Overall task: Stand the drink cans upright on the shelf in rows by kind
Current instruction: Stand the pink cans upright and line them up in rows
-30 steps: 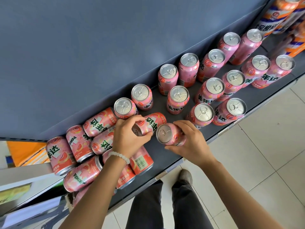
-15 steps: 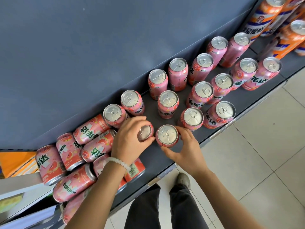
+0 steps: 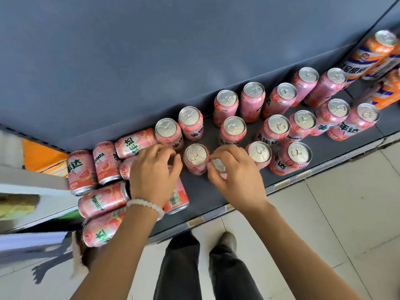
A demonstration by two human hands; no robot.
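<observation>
Newly upright pink can (image 3: 196,155) between hands: left (image 3: 154,174) loose, right (image 3: 234,176) gripping another can (image 3: 219,165).

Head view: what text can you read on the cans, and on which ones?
"MIRINDA": lying pink can by the left wrist.
"美年达": upright pink can at the right of the front row.
"达": lying pink can at far left.
Orange cans: characters too blurred to read.
Barcode can: digits too small.

Pink cans (image 3: 234,132) with silver tops; orange, white and blue striped cans (image 3: 368,55); dark grey shelf (image 3: 201,191); white bead bracelet (image 3: 145,206).
</observation>
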